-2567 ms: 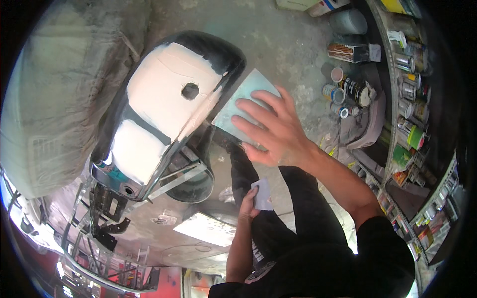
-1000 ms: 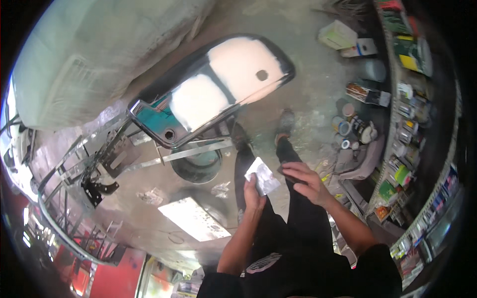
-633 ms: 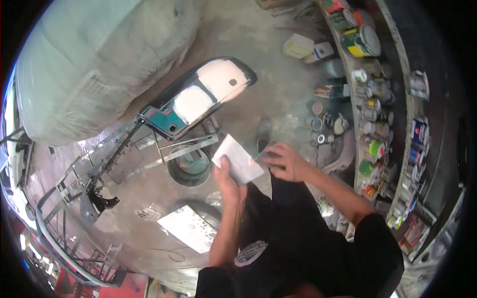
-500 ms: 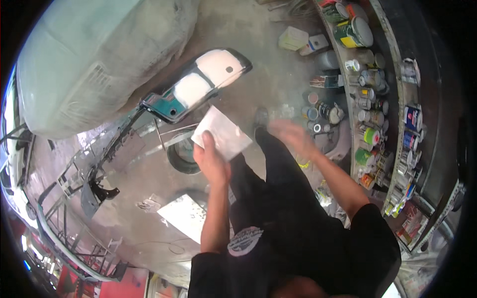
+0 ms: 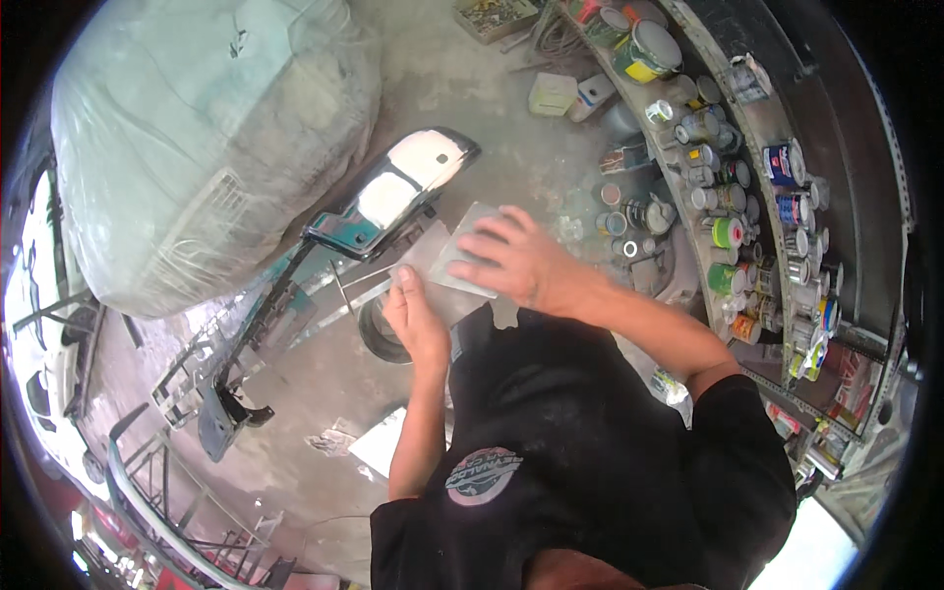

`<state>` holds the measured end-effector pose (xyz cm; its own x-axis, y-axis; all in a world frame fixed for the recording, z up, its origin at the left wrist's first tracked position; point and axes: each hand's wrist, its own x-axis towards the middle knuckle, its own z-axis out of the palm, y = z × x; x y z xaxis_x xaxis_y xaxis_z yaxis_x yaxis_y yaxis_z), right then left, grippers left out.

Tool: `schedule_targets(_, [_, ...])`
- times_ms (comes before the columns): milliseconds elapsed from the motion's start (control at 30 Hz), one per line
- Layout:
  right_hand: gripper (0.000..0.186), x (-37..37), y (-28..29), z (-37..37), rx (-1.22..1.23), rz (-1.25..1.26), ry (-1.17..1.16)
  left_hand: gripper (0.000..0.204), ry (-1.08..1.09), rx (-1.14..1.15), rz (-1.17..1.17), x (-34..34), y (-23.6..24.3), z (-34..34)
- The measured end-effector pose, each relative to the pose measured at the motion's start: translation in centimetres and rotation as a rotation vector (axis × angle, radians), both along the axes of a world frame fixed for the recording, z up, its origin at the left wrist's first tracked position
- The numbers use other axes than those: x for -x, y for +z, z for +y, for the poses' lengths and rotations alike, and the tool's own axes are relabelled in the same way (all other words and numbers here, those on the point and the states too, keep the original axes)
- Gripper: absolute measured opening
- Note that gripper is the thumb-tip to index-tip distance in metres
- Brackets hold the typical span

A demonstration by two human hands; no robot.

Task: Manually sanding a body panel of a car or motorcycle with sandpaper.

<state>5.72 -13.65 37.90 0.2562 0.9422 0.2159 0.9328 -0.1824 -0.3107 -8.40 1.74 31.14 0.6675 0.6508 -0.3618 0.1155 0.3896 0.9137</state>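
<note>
My left hand (image 5: 418,320), at the centre, grips a pale, thin flat sheet (image 5: 426,251) with the thumb on its top. Over it, my right hand (image 5: 516,261) holds a light grey square plate (image 5: 469,218), fingers splayed across its face; the two flat pieces touch or overlap, I cannot tell which. Beyond my hands, a black and teal car bumper (image 5: 356,231) with cream-white patches rests on a metal stand. A round dark bucket or tub (image 5: 379,339) is partly hidden behind my left hand.
A plastic-covered vehicle (image 5: 197,157) fills the upper left; a white car (image 5: 39,285) is beyond. Metal racks (image 5: 177,511) stand lower left. Shelves of paint cans (image 5: 728,231) line the right, with cans (image 5: 639,216) and containers (image 5: 553,93) on the floor.
My right hand has swung inward and up onto the flat pieces, where my left hand holds its sheet. The view has shifted, showing more covered vehicle and my shirt.
</note>
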Motion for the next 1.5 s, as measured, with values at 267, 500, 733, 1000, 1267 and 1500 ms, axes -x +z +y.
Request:
schedule_targets(267, [0.054, 3.5, -1.5, -1.3, 0.008, 0.233, 0.000, 0.041, 0.193, 0.096, -0.112, -0.2, 1.0, 0.5])
schedule_targets(500, [0.050, 2.9, -6.5, -3.8, 0.072, 0.432, 0.019, 0.043, 0.359, -0.116, -0.164, -0.2, 3.2, 3.4])
schedule_targets(733, [0.051, 2.7, 3.9, 1.4, -0.248, 0.487, 0.181, 0.030, 0.276, 0.527, -0.273, 1.1, -0.3, 2.4])
schedule_targets(1000, [0.064, 3.1, 1.4, 2.6, -0.210, 0.323, 0.279, 0.036, 0.443, 0.627, -0.377, 3.4, 3.3, -0.4])
schedule_targets(1267, [0.072, 0.4, -6.3, -3.3, -0.015, 0.528, 0.001, 0.034, 0.613, 0.546, -0.443, 2.7, 6.6, 1.4])
schedule_targets(1500, [0.045, -1.9, 1.9, -4.3, -0.333, 0.280, 0.249, 0.039, 0.251, 0.822, -0.609, -1.4, 2.3, -3.6])
